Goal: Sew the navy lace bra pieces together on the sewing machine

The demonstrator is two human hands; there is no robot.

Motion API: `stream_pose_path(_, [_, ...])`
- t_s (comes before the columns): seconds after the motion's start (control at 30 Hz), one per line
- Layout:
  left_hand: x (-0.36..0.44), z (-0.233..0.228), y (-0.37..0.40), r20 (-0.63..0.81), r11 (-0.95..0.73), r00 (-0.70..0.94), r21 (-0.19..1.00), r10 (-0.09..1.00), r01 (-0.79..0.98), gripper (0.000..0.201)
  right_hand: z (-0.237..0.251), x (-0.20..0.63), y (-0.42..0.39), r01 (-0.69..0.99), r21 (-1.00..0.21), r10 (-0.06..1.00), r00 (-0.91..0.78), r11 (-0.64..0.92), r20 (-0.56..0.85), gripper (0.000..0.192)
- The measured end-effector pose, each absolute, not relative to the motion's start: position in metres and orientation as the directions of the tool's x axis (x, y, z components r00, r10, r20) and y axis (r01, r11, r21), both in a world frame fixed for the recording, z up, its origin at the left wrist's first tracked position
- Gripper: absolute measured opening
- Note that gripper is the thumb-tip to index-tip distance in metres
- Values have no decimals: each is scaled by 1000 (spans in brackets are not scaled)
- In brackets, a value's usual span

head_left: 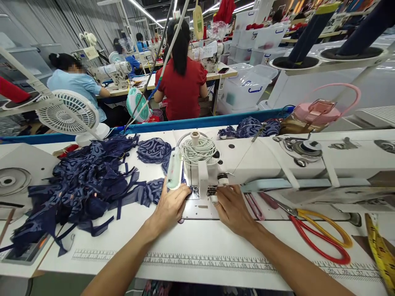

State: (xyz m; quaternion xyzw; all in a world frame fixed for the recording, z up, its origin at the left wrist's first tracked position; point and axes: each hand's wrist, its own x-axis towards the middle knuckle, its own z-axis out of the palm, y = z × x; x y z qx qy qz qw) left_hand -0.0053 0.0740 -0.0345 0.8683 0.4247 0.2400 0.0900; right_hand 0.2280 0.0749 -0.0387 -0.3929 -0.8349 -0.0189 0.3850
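Observation:
My left hand [173, 202] is at the left of the needle area of a white sewing machine [247, 154], its fingers closed on the edge of a navy lace piece [153, 192]. Most of that piece trails left, out from under the hand. My right hand [233, 207] lies to the right of the presser foot [196, 191], fingers curled in and partly hidden by the machine head; what they hold is not visible. A pale plastic guard [175, 170] hangs over my left fingers. A large heap of navy lace pieces with straps [89, 176] spreads left of my left hand.
Scissors [327, 230] with red and yellow handles and pink tweezers [254, 206] lie right of my right hand. A yellow tape measure [379, 250] hangs at the far right. A printed ruler [210, 261] runs along the front. A white fan [69, 111] stands back left; co-workers sit beyond.

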Motion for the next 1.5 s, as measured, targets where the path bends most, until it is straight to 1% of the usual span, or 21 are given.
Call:
stream_pose_path(0.1, [-4, -37, 77, 270, -496, 424, 588, 865, 639, 25, -42, 227, 75, 671, -256, 635, -408, 696, 656, 18])
stream_pose_path(0.13, [-4, -37, 78, 248, -447, 383, 645, 890, 620, 23, -43, 227, 75, 670, -249, 628, -411, 700, 660, 18])
stream_pose_path(0.3, [-20, -30, 78, 170, -209, 122, 812, 978, 545, 13, -44, 226, 74, 654, -216, 594, -434, 725, 678, 16])
stream_pose_path(0.37, [-33, -21, 71, 78, -80, 24, 888, 997, 452, 10, -44, 225, 73, 640, -205, 574, -444, 740, 688, 16])
stream_pose_path(0.43, [-44, -12, 59, -48, 55, -30, 944, 998, 325, 18, -43, 223, 70, 620, -215, 565, -448, 755, 693, 14])
stream_pose_path(0.5, [-53, -3, 45, -174, 179, -44, 965, 984, 194, 27, -41, 218, 65, 591, -296, 606, -438, 751, 664, 15])
stream_pose_path(0.57, [-58, 3, 32, -271, 273, -36, 959, 962, 78, 34, -35, 210, 58, 529, -449, 686, -445, 720, 576, 19])
stream_pose_path(0.63, [-61, 7, 23, -332, 331, -19, 943, 943, -13, 39, -27, 199, 51, 457, -617, 762, -474, 641, 441, 21])
stream_pose_path(0.7, [-60, 8, 17, -366, 365, -3, 928, 931, -74, 41, -19, 184, 44, 403, -762, 818, -503, 507, 279, 25])
stream_pose_path(0.77, [-55, 10, 12, -370, 369, 19, 919, 929, -139, 40, -14, 168, 38, 339, -883, 851, -512, 325, 116, 27])
stream_pose_path(0.83, [-47, 13, 5, -308, 311, 45, 937, 950, -159, 35, -11, 150, 34, 207, -968, 853, -521, 140, 12, 29])
stream_pose_path(0.93, [-36, 22, -10, -105, 109, 98, 993, 990, -41, 27, -6, 131, 27, 29, -999, 858, -512, -36, -45, 38])
stream_pose_path(1.0, [-34, 28, -20, -1, -6, 156, 999, 988, 44, 29, -1, 127, 22, 15, -996, 876, -475, -88, -85, 38])
stream_pose_path(1.07, [-35, 29, -24, 44, -71, 203, 989, 978, 127, 29, 5, 129, 18, 39, -993, 892, -437, -111, -116, 33])
stream_pose_path(1.1, [-37, 28, -24, 62, -104, 213, 976, 975, 189, 27, 8, 133, 16, 52, -993, 891, -439, -102, -115, 27])
stream_pose_path(1.17, [-40, 21, -19, 123, -195, 217, 917, 968, 348, 27, 16, 143, 13, 96, -994, 866, -492, -52, -93, 16])
stream_pose_path(1.23, [-40, 13, -11, 210, -301, 234, 821, 949, 485, 38, 25, 157, 11, 145, -989, 814, -574, -4, -87, 20])
stream_pose_path(1.3, [-38, 9, -5, 268, -376, 269, 751, 925, 543, 36, 32, 171, 11, 178, -984, 761, -637, -5, -119, 27])
stream_pose_path(1.33, [-35, 10, -3, 269, -389, 289, 742, 919, 546, 33, 35, 179, 12, 189, -982, 747, -650, -15, -136, 31])
stream_pose_path(1.4, [-29, 19, -2, 208, -357, 320, 770, 924, 529, 28, 35, 192, 18, 220, -975, 755, -638, -9, -151, 39])
stream_pose_path(1.5, [-18, 37, -4, 75, -253, 325, 797, 943, 548, 21, 27, 207, 26, 352, -930, 830, -545, 103, -114, 38])
